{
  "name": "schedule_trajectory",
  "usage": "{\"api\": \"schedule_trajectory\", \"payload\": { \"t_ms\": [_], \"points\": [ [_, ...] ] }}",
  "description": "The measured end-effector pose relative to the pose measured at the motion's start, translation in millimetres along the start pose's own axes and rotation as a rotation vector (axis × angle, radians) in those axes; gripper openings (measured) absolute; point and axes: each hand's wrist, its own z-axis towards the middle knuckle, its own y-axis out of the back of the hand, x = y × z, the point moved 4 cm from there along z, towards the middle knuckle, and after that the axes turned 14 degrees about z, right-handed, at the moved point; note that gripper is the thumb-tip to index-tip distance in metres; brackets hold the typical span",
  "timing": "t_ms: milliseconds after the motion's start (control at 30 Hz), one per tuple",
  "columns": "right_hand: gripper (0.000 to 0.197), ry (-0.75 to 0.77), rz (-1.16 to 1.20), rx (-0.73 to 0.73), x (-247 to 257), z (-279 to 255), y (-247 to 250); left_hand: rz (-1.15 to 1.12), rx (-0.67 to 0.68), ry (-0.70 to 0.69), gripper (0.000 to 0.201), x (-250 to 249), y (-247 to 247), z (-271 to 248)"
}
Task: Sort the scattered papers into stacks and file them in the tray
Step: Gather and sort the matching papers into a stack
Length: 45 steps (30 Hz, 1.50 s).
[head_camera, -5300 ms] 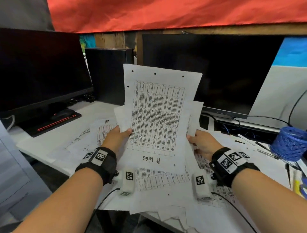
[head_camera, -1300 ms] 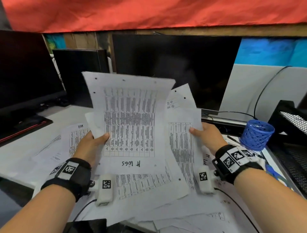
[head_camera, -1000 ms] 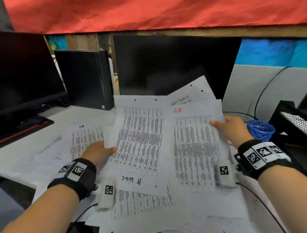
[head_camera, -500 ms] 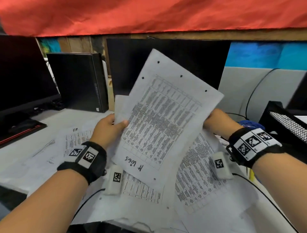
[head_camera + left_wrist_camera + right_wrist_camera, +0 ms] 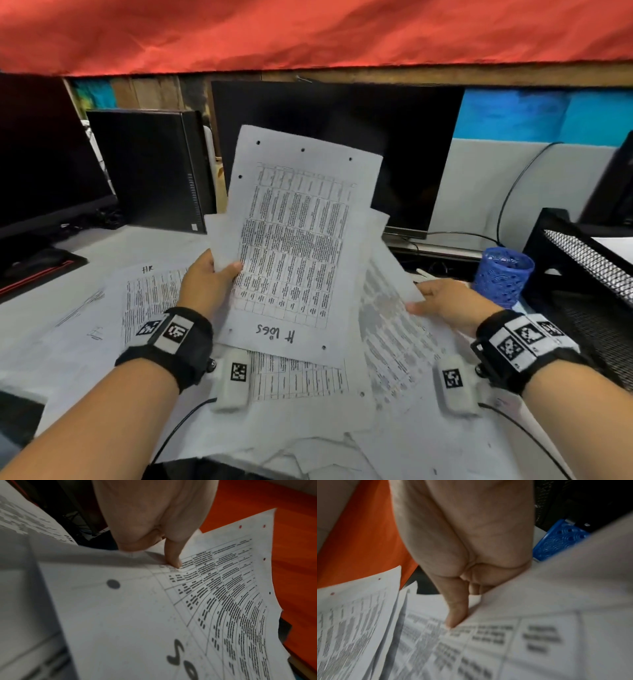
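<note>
**Desk buried in loose papers (image 5: 147, 301), tray (image 5: 582, 260) waiting beyond right fingertips**

Pinching held sheets (image 5: 294, 246) upright, left hand (image 5: 205, 284) thumb in front. Right hand (image 5: 445, 301) gripping next sheet (image 5: 387, 308), thumb on top. Advising: checking heading, squaring edges before filing.

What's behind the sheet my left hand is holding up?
Behind the raised sheet, more white sheets peek out in the left hand; their print is covered.
</note>
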Motion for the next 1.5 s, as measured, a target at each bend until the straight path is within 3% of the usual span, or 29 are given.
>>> {"api": "schedule_trajectory", "payload": {
  "t_ms": [67,167,400,533,633,733,867,967,1100,1233,1367,1433,1500],
  "points": [
    [0.018,0.035,0.256,-0.098,4,-4,6,-0.005,-0.022,0.010,0.022,0,1,-2],
    [0.021,0.042,0.618,-0.124,16,-8,8,-0.012,-0.044,-0.002,0.020,-3,2,-4],
    [0.022,0.094,0.749,-0.121,45,-8,-38,-0.073,0.026,-0.002,0.024,-10,-22,1],
    [0.022,0.179,0.849,-0.258,57,-15,-51,-0.101,0.017,-0.031,0.024,-15,-30,-5],
    [0.033,0.277,0.714,-0.250,70,-19,-52,-0.041,-0.034,-0.070,0.022,-24,-29,-5],
    [0.031,0.351,0.538,-0.300,91,-18,-49,-0.047,-0.072,-0.130,0.019,-42,-31,-1],
    [0.030,0.522,0.610,-0.384,116,-24,-36,-0.011,-0.130,-0.268,0.023,-74,-33,3],
    [0.022,0.532,0.599,-0.354,107,-27,-34,-0.017,-0.105,-0.327,0.022,-77,-37,2],
    [0.034,0.519,0.549,-0.336,90,-29,-32,-0.028,-0.059,-0.325,0.034,-60,-44,1],
    [0.035,0.601,0.639,-0.397,115,-28,-16,0.001,0.001,-0.323,0.037,-59,-57,0],
    [0.062,0.836,0.646,-0.473,155,-35,6,0.021,0.001,-0.323,0.045,-65,-63,1],
    [0.076,0.975,0.514,-0.540,171,-41,16,0.024,0.002,-0.309,0.037,-63,-64,5],
    [0.074,1.001,0.331,-0.543,182,-39,21,0.015,0.023,-0.299,0.032,-60,-65,6]
  ]
}}
